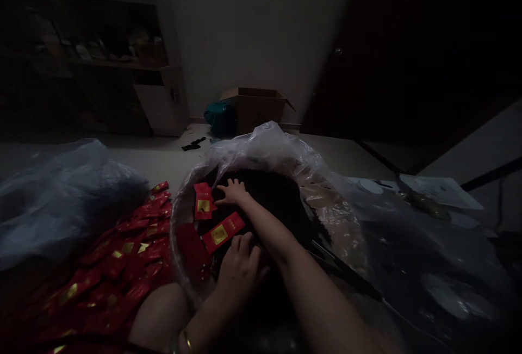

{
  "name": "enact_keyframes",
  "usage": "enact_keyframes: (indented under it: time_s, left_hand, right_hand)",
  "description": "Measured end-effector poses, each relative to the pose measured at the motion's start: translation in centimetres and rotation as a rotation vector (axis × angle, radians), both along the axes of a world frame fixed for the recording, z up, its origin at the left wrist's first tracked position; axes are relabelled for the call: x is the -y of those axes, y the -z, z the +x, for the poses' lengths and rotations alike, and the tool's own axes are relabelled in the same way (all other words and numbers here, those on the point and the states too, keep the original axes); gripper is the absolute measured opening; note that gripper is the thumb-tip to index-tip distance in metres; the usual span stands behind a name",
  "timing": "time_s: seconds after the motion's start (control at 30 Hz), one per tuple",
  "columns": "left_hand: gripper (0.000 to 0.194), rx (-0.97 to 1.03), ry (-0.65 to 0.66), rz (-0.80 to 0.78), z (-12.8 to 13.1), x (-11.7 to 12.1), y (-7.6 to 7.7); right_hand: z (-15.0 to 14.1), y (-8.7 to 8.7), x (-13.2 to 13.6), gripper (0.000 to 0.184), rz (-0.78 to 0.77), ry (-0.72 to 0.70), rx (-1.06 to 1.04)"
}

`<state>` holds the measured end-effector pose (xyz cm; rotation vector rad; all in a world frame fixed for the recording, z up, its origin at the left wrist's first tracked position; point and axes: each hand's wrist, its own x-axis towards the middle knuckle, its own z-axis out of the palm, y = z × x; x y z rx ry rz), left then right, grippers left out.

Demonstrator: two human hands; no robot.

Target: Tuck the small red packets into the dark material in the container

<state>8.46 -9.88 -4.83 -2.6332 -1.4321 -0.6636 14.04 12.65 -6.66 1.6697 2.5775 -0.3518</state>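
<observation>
A round container lined with a clear plastic bag (269,144) stands before me, holding a dark loose heap (269,191) that may be dried leaves. My right hand (233,192) reaches over the heap with its fingers spread, holding nothing. Just left of its fingertips is a red packet (203,202) with a gold label. Nearer to me, my left hand (240,264) has curled fingers beside the corner of a second red packet (223,233); whatever is under them is hidden. A darker red packet (191,248) rests against the container's left side.
Many red packets (122,256) are piled left of the container, beside a bulky plastic bag (73,196). A long thin tool (346,267) leans over the right side. Behind stand a cardboard box (261,109) and a teal object (220,118). Dark plastic (408,250) lies at right.
</observation>
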Motion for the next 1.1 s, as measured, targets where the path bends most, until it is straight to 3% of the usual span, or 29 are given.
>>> enact_keyframes:
  time_s: [0.13, 0.3, 0.4, 0.5, 0.6, 0.7, 0.9, 1.1]
  left_hand:
    - [0.01, 0.004, 0.104, 0.135, -0.1, 0.1, 0.3]
    - [0.008, 0.041, 0.239, 0.146, -0.3, -0.6, -0.2]
    - [0.007, 0.073, 0.248, 0.033, -0.9, -1.0, -0.7]
    - [0.006, 0.075, 0.231, -0.192, -1.9, -1.0, -1.5]
    - [0.016, 0.147, 0.294, -0.35, -2.9, -1.0, -2.0]
    - [0.026, 0.223, 0.347, -0.411, -3.4, -1.3, -1.8]
    - [0.024, 0.236, 0.366, -0.397, -3.4, -2.1, -1.6]
    - [0.014, 0.397, 0.319, -0.397, -2.8, -2.2, -1.1]
  right_hand:
    - [1.4, -0.4, 0.4, 0.057, 0.047, -0.106, 0.037]
    - [5.0, -0.8, 1.0, 0.063, 0.061, -0.092, 0.07]
    - [5.4, -0.8, 1.7, 0.068, 0.022, -0.067, 0.075]
    - [4.9, -1.3, 2.6, 0.057, 0.018, -0.08, 0.052]
    - [5.4, -2.6, 3.5, 0.045, 0.03, -0.109, -0.007]
    - [7.5, -4.2, 4.8, 0.038, 0.005, -0.109, -0.082]
    - [12.5, -6.7, 9.9, 0.031, -0.033, -0.02, -0.28]
    - [12.4, -9.4, 16.1, 0.025, -0.201, 0.074, -0.621]
